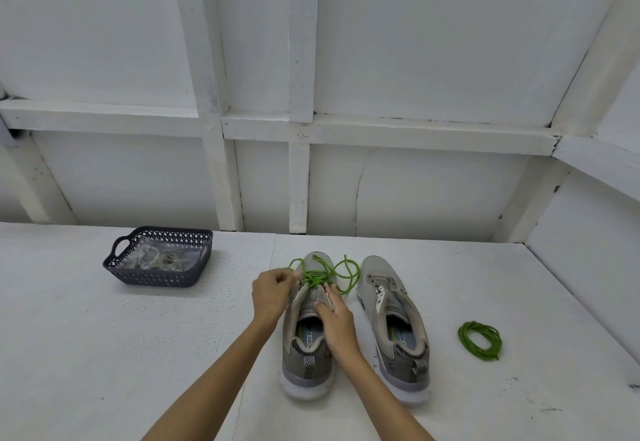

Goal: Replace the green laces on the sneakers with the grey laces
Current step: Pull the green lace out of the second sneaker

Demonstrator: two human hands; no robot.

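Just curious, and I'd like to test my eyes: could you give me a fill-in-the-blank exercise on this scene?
The coiled lace is ___. The basket sits to the ___ of the laced sneaker. The left hand pinches that sneaker's ___. The right sneaker has ___ lace.
Missing words: green; left; lace; no.

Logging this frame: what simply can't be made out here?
- Head view: what lies in the basket; clear wrapping glares, too small.
- Head view: eyelets the green lace still runs through; left hand and right hand cover the left sneaker.
- Head view: whether the right hand pinches or presses; its back hides the fingertips.
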